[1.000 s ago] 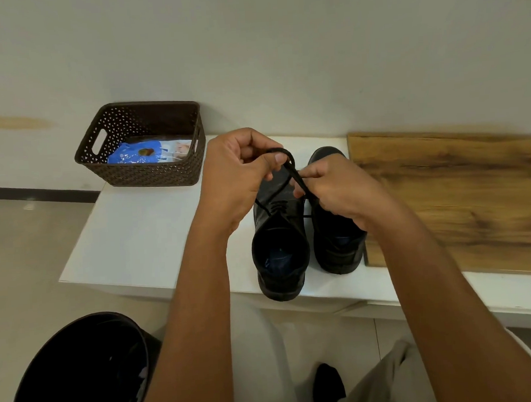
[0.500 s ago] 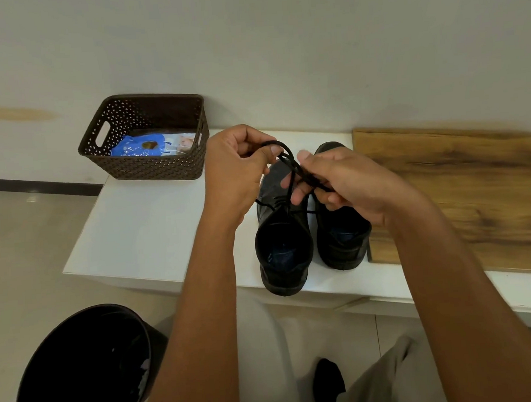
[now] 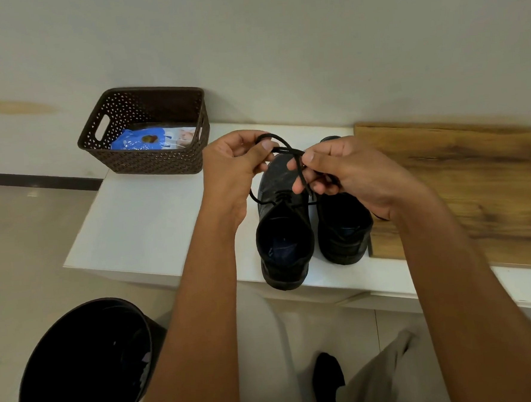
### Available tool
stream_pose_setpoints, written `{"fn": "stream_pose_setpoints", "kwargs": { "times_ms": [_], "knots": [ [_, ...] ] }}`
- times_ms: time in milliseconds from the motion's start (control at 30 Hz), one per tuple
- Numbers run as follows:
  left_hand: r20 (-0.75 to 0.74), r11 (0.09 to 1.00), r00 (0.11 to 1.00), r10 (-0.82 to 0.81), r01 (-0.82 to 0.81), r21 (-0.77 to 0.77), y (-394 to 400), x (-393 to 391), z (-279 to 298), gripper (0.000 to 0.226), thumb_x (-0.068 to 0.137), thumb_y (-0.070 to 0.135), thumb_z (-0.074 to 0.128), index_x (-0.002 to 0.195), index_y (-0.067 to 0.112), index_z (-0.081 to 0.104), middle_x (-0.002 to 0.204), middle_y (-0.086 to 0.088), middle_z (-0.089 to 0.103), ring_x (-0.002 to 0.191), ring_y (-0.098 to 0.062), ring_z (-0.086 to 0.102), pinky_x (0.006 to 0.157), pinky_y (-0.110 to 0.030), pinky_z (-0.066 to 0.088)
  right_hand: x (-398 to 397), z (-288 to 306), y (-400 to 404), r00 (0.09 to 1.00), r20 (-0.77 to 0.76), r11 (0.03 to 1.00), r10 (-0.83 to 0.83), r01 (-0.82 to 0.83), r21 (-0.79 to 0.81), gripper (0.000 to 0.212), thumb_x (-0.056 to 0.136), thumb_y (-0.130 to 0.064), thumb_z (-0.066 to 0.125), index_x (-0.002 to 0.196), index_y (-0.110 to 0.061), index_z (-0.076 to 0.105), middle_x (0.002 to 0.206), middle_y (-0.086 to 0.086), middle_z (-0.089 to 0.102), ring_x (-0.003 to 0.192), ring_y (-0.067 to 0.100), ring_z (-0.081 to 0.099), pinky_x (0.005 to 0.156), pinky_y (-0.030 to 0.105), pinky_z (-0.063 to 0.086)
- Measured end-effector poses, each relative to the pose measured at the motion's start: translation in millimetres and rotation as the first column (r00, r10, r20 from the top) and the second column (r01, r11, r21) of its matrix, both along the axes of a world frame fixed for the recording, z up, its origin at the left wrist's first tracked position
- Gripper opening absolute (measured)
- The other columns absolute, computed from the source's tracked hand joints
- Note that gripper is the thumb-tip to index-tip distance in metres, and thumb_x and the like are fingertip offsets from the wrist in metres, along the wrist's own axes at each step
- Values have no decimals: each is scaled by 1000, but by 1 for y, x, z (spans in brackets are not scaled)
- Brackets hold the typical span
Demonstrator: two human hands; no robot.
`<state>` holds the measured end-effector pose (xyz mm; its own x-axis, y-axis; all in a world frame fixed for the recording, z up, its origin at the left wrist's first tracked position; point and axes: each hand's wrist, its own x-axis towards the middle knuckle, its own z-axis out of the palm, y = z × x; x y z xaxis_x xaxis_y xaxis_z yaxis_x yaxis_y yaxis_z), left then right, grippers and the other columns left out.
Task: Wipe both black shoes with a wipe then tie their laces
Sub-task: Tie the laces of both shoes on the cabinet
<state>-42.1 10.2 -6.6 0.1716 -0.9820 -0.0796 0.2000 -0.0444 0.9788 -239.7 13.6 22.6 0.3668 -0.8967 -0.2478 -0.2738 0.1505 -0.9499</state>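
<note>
Your left hand (image 3: 231,172) pinches a loop of the black lace (image 3: 281,144) between thumb and curled fingers (image 3: 267,145), held up above the toe of the left shoe (image 3: 283,227). Your right hand (image 3: 353,177) pinches the other run of the same lace, thumb on top and fingers curled under, just above the shoe's tongue. The two lace runs cross between your hands; the strands drop down to the eyelets of the left shoe. No finished knot that I can see.

Both black shoes sit on the white counter (image 3: 141,221), toes toward the wall, heels toward you, side by side and touching or nearly so. Left shoe's heel hangs slightly over the counter's near edge. The right shoe (image 3: 344,236) is partly hidden by your right hand; can't tell the state of its laces. Its outer side sits just beside the wooden board (image 3: 462,188), which lies flat on the counter's right part.

Brown perforated basket (image 3: 145,158) at the back left of the counter, against the wall, well apart from the shoes. Inside it lies a blue packet (image 3: 136,143) and a pale packet beside it; print too small to read.

Black round bin (image 3: 81,364) on the floor, lower left, below the counter edge. Contents are too dark to tell.
</note>
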Motion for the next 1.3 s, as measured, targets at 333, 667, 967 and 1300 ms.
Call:
{"fn": "stream_pose_setpoints", "kwargs": {
  "times_ms": [333,667,967,1300],
  "knots": [
    [-410,972,907,92,7,235,-4,3,-5,13,104,8,44,97,6,54,93,-15,73,51,-12,53,38,-16,32,-4,-2,-1,999,-33,1000,8,-8,13,33,107,-26,55,108,2,71,93,13,80,67,13,54,64,26,38],
    [-277,956,936,218,-148,251,-3,0,-2,19,104,9,41,87,7,50,82,-13,71,40,-10,22,41,-22,14,0,3,1,998,-50,999,-36,36,-2,43,105,-46,54,75,-15,57,70,4,57,74,22,50,84,37,46],
    [-141,939,951,273,-232,256,-8,2,-11,18,102,10,42,87,9,52,95,-21,68,42,-10,27,40,-21,20,-4,7,6,994,-81,993,69,-76,-94,21,101,-22,65,102,-4,75,89,10,80,75,21,61,84,30,54],
    [-76,946,960,270,-250,205,-11,0,-13,15,103,11,44,96,8,57,86,-11,70,46,-10,33,43,-22,23,-6,-5,2,954,-243,948,-177,99,-302,17,104,-24,60,100,-8,66,83,-1,80,74,17,75,85,44,59]
  ]
}}
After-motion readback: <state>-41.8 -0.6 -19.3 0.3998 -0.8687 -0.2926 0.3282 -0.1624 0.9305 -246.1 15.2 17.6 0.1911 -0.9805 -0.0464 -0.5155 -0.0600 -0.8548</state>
